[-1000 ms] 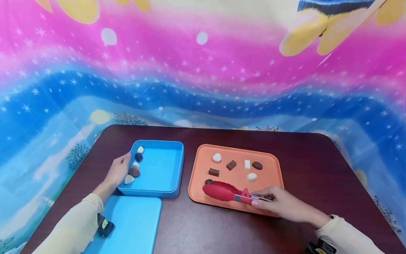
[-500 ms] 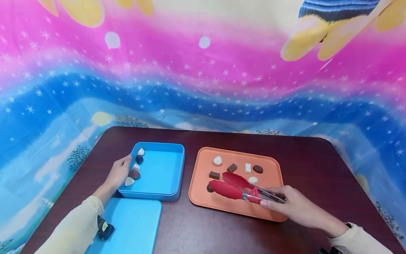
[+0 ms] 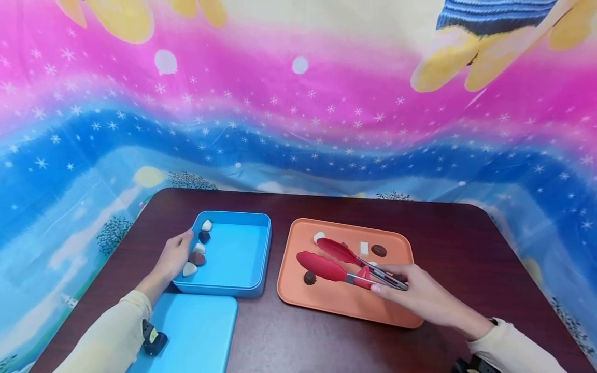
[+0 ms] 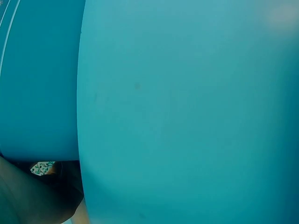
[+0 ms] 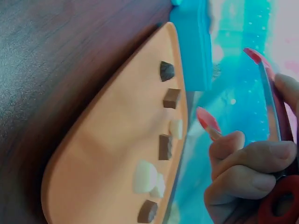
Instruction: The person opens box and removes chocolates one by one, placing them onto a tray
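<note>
In the head view, the tongs (image 3: 322, 266) are partly covering a white piece (image 3: 318, 237); the bottom edge is cropping the lid (image 3: 200, 331).

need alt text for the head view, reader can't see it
A person's right hand holds open, empty red-tipped tongs above an orange tray of small white and brown pieces. The left hand touches a blue box with five such pieces along one side.

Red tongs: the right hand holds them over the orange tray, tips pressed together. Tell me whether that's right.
Not quite: the red tongs are open, their tips apart, as the head view shows. The right hand does hold them over the orange tray.
</note>
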### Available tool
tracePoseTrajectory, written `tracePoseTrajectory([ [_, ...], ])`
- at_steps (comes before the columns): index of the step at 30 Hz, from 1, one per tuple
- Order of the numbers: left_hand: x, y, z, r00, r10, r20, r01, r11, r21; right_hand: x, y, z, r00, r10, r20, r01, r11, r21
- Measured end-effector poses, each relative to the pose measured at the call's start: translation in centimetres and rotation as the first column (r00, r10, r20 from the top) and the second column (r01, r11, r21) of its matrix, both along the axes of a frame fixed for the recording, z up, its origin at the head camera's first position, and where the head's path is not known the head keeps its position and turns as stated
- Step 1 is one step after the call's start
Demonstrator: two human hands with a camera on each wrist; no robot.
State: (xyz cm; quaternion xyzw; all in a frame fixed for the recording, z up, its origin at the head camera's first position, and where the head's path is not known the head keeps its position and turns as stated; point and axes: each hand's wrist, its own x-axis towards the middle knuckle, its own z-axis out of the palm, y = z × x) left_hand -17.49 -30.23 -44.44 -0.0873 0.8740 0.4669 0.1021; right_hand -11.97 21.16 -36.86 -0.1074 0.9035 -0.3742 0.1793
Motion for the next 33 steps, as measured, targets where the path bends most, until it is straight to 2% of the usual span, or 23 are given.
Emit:
tracePoseTrajectory([
  [4, 0.0, 0.0, 0.0, 1.000, 0.004, -0.003, -0.004, 1.000, -0.001, -0.4, -1.1, -0.7, 0.999, -0.019, -0.035, 0.019, 1.000, -0.001],
  [8, -0.1, 0.2, -0.1, 1.000, 0.008, 0.002, -0.008, 1.000, 0.012, -0.7, -2.4, -1.3, 0.994, -0.075, -0.080, 0.075, 0.997, 0.000],
  [14, 0.0, 0.1, -0.1, 1.000, 0.011, 0.003, -0.011, 1.000, 0.016, -1.2, -4.4, -1.4, 0.983, -0.130, -0.132, 0.133, 0.991, 0.020],
  [23, 0.0, -0.1, 0.1, 1.000, 0.009, 0.005, -0.009, 1.000, 0.002, -2.0, -7.4, -1.5, 0.988, -0.080, -0.134, 0.088, 0.995, 0.052],
  [33, -0.2, 0.0, -0.1, 1.000, 0.010, 0.008, -0.010, 1.000, -0.005, -3.2, -10.8, -2.1, 0.971, 0.010, -0.238, 0.011, 0.996, 0.085],
])
